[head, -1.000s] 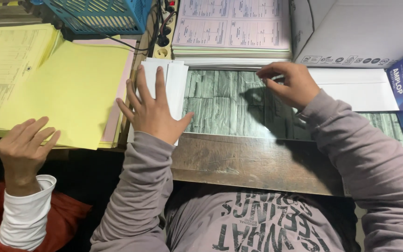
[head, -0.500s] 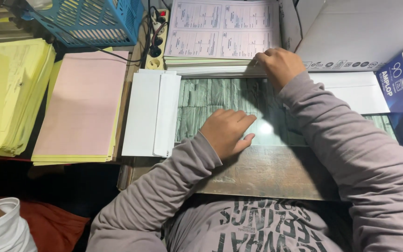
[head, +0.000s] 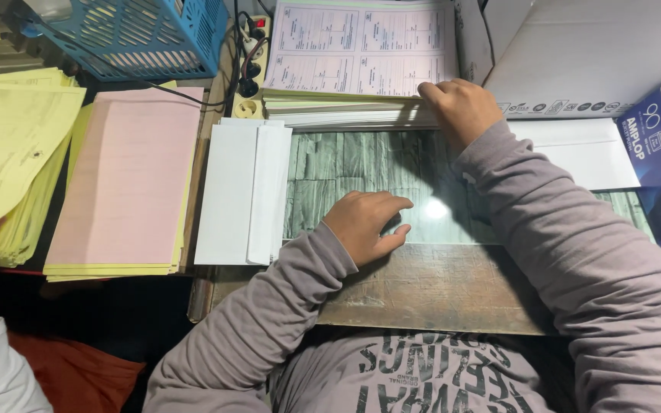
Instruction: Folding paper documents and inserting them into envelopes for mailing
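Grey-green desk — left hand flat, right hand fingers on form stack.

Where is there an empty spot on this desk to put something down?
One bare patch: the grey-green desk surface between the white envelopes, the stack of printed forms, the right hand and the left hand. The left side is crowded with pink paper, yellow paper and a blue basket.
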